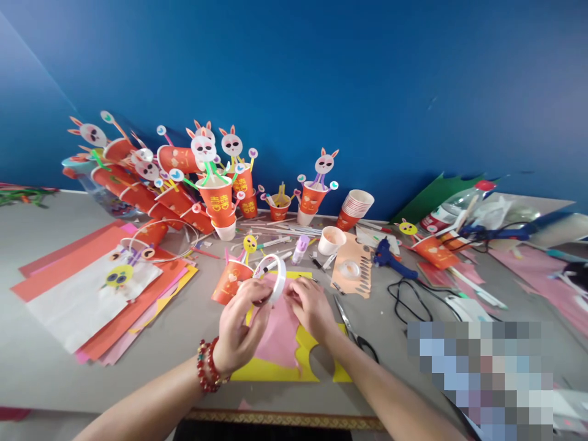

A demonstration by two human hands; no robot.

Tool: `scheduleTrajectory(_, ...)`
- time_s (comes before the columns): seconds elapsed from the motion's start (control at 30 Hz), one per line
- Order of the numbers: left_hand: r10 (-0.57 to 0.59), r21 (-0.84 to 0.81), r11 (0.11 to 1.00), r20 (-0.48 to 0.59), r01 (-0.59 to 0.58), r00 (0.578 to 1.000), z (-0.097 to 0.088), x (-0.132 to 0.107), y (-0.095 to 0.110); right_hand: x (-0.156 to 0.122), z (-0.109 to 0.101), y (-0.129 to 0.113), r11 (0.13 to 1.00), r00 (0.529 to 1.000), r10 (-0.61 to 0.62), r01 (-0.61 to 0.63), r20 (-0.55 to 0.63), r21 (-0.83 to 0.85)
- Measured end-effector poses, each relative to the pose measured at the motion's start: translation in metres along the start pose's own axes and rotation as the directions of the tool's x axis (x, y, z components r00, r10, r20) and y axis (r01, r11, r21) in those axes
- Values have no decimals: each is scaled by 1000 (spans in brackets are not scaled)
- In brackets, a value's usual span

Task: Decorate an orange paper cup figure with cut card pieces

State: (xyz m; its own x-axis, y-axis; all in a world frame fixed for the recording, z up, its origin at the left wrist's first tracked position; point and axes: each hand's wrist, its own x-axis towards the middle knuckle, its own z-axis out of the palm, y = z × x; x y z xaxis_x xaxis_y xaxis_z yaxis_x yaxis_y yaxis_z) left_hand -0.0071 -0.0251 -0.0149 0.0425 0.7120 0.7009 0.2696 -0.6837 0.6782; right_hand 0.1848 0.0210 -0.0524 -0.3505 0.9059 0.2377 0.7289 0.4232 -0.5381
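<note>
My left hand (242, 324), with red beaded bracelets at its wrist, is closed on a roll of white tape (281, 278) held up on edge. To the right, my right hand (313, 309) has its fingers pinched together, and whatever may be between them is too small to make out. Below both hands lies a pink sheet of paper (278, 337) on top of a yellow sheet (257, 372) that has pieces cut out of it. A red paper cup (229, 283) with a yellow paper rabbit face (250, 244) stands just beyond my left hand.
Scissors (351, 327) lie right of my right hand. Finished rabbit cups (215, 199) crowd the back left, beside stacked coloured paper (59, 306). A blue glue gun (390, 257) with a black cable, a glue stick (301, 249) and a cola bottle (459, 205) are farther back.
</note>
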Motion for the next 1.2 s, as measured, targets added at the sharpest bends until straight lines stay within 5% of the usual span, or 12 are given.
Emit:
scheduleTrajectory(0.27,-49,389,921,41,30,998,-55,35,10,-1,1,2,998,1000,-23,22,-17,-54)
scheduleTrajectory(0.47,-15,770,631,131,-92,991,-108,24,-26,0,4,4,997,999,-31,30,-23,-70)
scheduleTrajectory(0.6,-180,864,490,232,-118,956,-118,4,-40,-1,3,3,996,998,-55,54,-12,-66)
scheduleTrajectory(0.67,-185,843,523,251,-121,950,-113,0,-36,-1,1,1,996,998,-61,60,-3,-72)
scheduleTrajectory(0.8,-19,681,701,315,-212,949,-78,0,-11,-2,1,-2,995,998,-57,57,6,-80)
scheduleTrajectory(0.9,-7,512,816,475,-269,880,-39,-2,-1,-3,1,-1,996,998,-57,57,6,-68)
scheduleTrajectory(1.03,-99,424,889,547,-174,831,-3,1,-9,-5,-2,1,998,998,-66,66,9,-21)
scheduleTrajectory(1.2,-273,418,906,467,62,841,6,12,-21,-6,-14,-3,991,998,-57,59,-19,117)
